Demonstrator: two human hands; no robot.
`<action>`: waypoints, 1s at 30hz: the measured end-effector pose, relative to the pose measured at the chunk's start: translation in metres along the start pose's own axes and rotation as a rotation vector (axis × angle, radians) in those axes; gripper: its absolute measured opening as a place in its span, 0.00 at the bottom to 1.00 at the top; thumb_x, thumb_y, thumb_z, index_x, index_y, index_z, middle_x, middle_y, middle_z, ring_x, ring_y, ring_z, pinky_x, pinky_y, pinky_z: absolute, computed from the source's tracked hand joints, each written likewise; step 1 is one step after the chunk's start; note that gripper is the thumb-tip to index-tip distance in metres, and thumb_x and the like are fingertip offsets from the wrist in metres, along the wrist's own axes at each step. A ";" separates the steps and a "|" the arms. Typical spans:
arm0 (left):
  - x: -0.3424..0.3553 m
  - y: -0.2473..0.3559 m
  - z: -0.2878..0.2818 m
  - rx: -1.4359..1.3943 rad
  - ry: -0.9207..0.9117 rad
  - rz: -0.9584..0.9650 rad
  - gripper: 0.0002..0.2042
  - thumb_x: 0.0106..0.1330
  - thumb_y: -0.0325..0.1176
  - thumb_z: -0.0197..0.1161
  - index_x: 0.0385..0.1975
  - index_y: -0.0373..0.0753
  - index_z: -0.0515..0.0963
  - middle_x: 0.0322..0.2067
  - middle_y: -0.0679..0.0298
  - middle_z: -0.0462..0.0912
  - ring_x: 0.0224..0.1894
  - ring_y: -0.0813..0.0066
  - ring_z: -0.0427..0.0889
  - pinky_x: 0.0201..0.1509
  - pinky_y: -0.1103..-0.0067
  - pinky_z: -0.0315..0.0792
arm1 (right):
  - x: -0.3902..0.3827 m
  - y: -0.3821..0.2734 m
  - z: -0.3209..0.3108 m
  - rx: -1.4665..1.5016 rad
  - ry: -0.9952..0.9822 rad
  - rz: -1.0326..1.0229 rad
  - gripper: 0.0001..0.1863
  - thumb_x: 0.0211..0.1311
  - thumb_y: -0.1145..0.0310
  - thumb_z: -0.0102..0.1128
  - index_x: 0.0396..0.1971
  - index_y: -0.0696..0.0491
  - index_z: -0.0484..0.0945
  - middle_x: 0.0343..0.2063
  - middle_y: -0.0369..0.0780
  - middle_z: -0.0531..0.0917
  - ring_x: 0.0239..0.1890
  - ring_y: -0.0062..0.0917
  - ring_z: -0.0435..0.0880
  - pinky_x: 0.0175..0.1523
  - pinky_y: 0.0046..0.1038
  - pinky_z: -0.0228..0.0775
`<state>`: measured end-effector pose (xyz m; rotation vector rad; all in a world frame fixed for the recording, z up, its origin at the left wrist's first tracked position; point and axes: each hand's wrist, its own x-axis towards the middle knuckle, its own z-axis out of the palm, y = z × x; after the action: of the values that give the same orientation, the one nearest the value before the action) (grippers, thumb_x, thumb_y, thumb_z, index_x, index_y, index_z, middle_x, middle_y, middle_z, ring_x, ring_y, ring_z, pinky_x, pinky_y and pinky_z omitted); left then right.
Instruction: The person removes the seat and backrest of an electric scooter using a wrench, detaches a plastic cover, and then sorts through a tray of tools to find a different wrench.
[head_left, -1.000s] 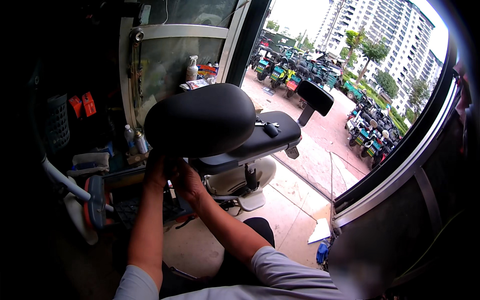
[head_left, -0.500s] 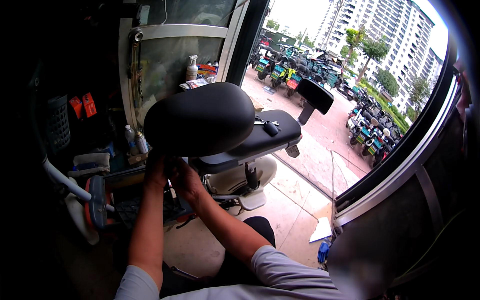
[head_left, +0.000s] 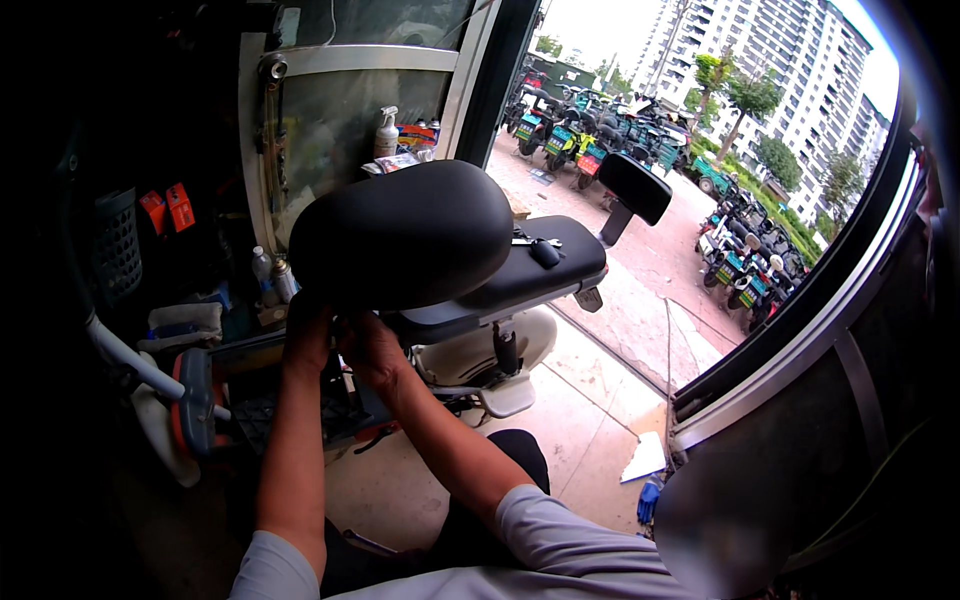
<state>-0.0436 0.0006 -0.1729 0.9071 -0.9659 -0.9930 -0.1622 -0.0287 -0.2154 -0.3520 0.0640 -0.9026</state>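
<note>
The black front saddle (head_left: pixel 405 235) of an electric scooter is tipped up before me. Both my hands are beneath its near edge. In deep shadow, my left hand (head_left: pixel 307 338) reaches up to the saddle's underside, its fingers hidden. Close beside it, my right hand (head_left: pixel 372 352) has its fingers bent inward around something too dark to make out. Behind the saddle lies a long black rear seat (head_left: pixel 510 275), bearing a small dark rounded object (head_left: pixel 545 252) and a shiny metal tool. A padded backrest (head_left: pixel 636 188) rises at its far end.
A pale body panel (head_left: pixel 490 350) and footrest (head_left: pixel 508 397) sit below the seat. A spray bottle (head_left: pixel 386 132) stands by the glass door; bottles (head_left: pixel 262 268) and an orange box (head_left: pixel 180 207) are at left. Blue gloves (head_left: pixel 649 498) lie right. Parked scooters (head_left: pixel 745 265) line the paving outside.
My hands stay under the saddle, the right one shifting very slightly. The view moves a little. Outside, a green cart now shows between the rows of scooters.
</note>
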 end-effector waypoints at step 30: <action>-0.009 -0.021 -0.009 0.731 0.097 0.333 0.17 0.69 0.34 0.60 0.54 0.32 0.76 0.51 0.48 0.78 0.54 0.52 0.78 0.58 0.61 0.71 | 0.000 -0.007 -0.016 -1.032 0.160 -0.237 0.19 0.76 0.58 0.57 0.40 0.62 0.82 0.34 0.40 0.86 0.36 0.19 0.86 0.41 0.25 0.78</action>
<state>-0.0425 0.0044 -0.1974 1.3204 -1.3746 -0.2927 -0.1703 -0.0372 -0.2287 -1.2636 0.6604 -1.0795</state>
